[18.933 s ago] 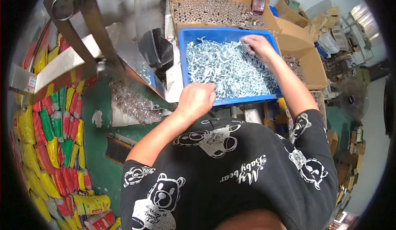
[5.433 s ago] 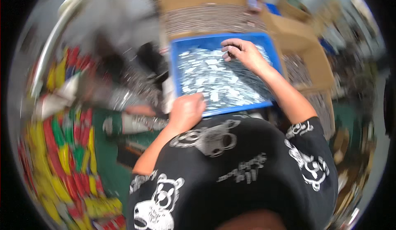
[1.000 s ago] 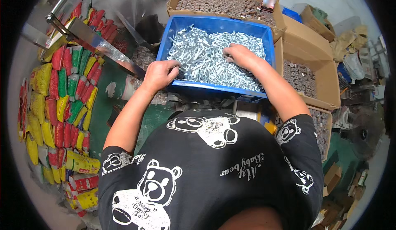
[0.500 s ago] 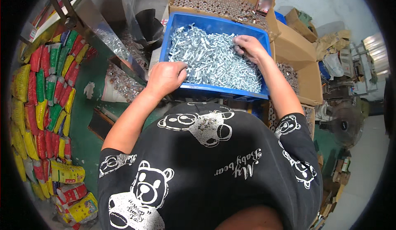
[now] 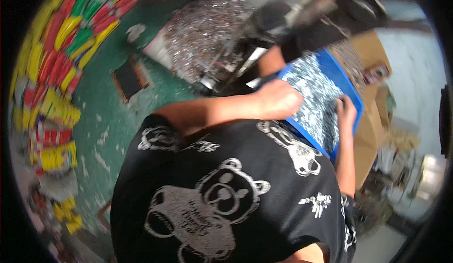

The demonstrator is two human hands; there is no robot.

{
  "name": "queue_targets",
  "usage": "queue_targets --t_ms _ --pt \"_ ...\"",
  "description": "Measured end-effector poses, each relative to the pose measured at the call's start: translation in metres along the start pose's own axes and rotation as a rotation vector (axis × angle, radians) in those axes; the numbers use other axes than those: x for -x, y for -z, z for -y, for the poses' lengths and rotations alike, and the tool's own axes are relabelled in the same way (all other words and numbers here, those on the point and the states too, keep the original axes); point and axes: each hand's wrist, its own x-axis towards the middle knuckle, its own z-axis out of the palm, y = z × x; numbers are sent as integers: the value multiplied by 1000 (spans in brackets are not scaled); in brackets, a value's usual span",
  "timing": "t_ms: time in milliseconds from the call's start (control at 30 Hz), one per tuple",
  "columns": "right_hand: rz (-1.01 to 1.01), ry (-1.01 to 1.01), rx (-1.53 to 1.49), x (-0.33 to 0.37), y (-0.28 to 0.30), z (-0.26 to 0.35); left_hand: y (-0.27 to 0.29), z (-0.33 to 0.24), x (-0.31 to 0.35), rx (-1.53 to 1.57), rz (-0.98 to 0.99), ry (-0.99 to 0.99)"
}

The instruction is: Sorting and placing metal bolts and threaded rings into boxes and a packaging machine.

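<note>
Grip of the left hand [image 5: 281,100] is curled at the near left edge of the blue tray [image 5: 340,75]; whether anything is held inside cannot be told. Metal pieces [image 5: 311,83] are heaped loosely in the tray. Across them, the right hand [image 5: 347,112] is bent at the far right side, its hold blurred. Pieces are apparently being picked through; next, a few should be pinched cleanly between fingertips, with neighbours left undisturbed.
</note>
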Motion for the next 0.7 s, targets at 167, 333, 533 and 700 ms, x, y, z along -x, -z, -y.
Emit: queue_targets --t_ms 167,333,533,700 --pt "-187 220 155 -25 19 70 5 0 1 27 -10 -4" --pt "-44 183 -140 -67 -2 134 9 4 2 24 -9 -63" --pt "88 71 -541 -133 -30 192 23 -18 -4 -101 54 11" --pt "79 33 -722 -168 -65 201 18 -14 -4 -119 78 21"
